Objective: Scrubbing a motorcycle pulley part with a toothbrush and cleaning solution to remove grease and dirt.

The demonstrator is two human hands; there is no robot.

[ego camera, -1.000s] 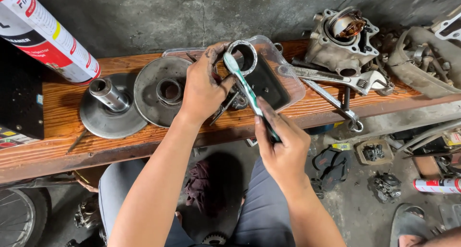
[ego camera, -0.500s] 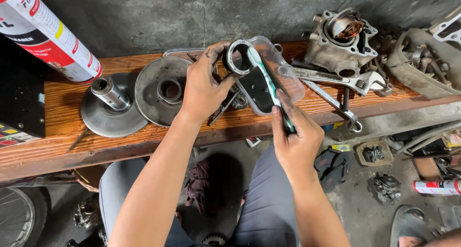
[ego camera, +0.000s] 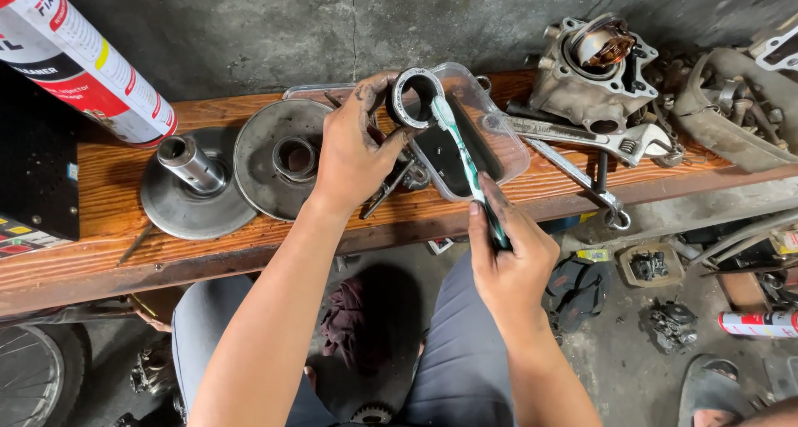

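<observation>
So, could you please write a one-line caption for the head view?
Left hand holds a metal ring over a clear plastic tray while right hand brushes it with a toothbrush.

I see my right hand (ego camera: pixel 509 265) swing the green-and-white toothbrush (ego camera: pixel 467 171) from its one-o'clock lean half a second ago back toward eleven o'clock, so its head now meets the round grey metal bearing ring (ego camera: pixel 417 98) at that ring's four-o'clock edge.

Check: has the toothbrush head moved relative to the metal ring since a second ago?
Yes. The toothbrush head sat at the lower left edge of the metal ring earlier; now it lies on the ring's right rim. The left hand holds the ring over the same clear tray.
</observation>
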